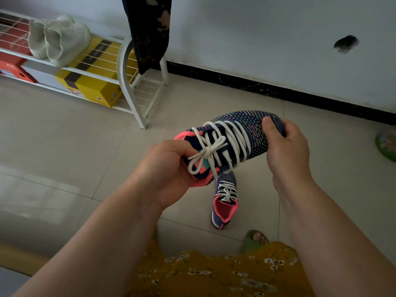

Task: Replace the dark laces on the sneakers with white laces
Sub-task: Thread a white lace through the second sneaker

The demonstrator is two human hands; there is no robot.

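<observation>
Tiled floor (64, 129), white wall (278, 39), shoe rack (132, 97), held sneaker (246, 129)

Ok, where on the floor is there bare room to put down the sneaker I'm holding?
Bare tile lies right of the sneaker on the floor, toward the black baseboard, and left of it, in front of the shoe rack. Crowded near the green slipper below.

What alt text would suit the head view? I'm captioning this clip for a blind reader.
A person holds a navy knit sneaker with white laces tied in a bow, left hand gripping the pink-lined heel, right hand gripping the toe. Its mate, also white-laced, stands on the tiled floor below, near a white shoe rack.
</observation>
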